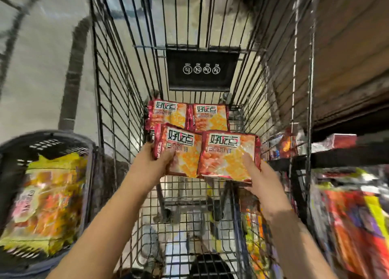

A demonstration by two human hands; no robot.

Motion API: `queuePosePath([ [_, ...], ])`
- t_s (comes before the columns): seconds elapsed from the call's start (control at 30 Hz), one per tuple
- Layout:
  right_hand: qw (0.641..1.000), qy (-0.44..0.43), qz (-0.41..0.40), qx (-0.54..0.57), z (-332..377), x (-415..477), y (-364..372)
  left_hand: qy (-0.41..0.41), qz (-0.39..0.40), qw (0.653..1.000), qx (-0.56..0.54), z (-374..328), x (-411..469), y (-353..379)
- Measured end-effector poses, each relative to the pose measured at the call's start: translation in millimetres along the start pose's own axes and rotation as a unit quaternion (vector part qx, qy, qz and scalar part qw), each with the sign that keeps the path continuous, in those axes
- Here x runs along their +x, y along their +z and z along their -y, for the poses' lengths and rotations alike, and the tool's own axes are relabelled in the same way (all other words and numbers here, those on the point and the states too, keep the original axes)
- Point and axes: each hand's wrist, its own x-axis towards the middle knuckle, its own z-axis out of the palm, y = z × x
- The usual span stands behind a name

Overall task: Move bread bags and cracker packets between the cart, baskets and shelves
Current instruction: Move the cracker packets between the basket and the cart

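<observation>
Inside the wire cart I hold two red-and-orange cracker packets side by side above its floor. My left hand grips the left packet at its lower left corner. My right hand grips the right packet at its lower right edge, thumb on the front. Two more cracker packets of the same kind lie flat at the far end of the cart, just beyond the held ones.
A dark plastic basket at the left holds yellow-orange bread bags. Shelves with blurred red and orange packets run along the right side of the cart. A black sign hangs on the cart's far wall.
</observation>
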Motion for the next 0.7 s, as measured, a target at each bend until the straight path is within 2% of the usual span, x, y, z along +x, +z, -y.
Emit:
queuePosePath([
  [0.27, 0.994, -0.102, -0.005, 0.042, 74.7, -131.7, -30.0, 0.116, 0.036, 0.991, -0.060, -63.3, -111.9, -91.4],
  [0.47, 0.992, -0.119, -0.023, 0.038, 99.2, -208.4, -24.6, 0.141, 0.073, 0.980, -0.122, -51.5, -174.9, -159.0],
  [0.6, 0.992, -0.109, 0.039, 0.055, 100.1, -237.7, -9.0, 0.124, 0.035, 0.975, -0.183, -27.4, -213.0, -187.2],
  [0.7, 0.989, -0.121, 0.085, 0.021, 98.4, -249.2, 8.7, 0.109, -0.016, 0.970, -0.217, -6.4, -247.1, -201.2],
])
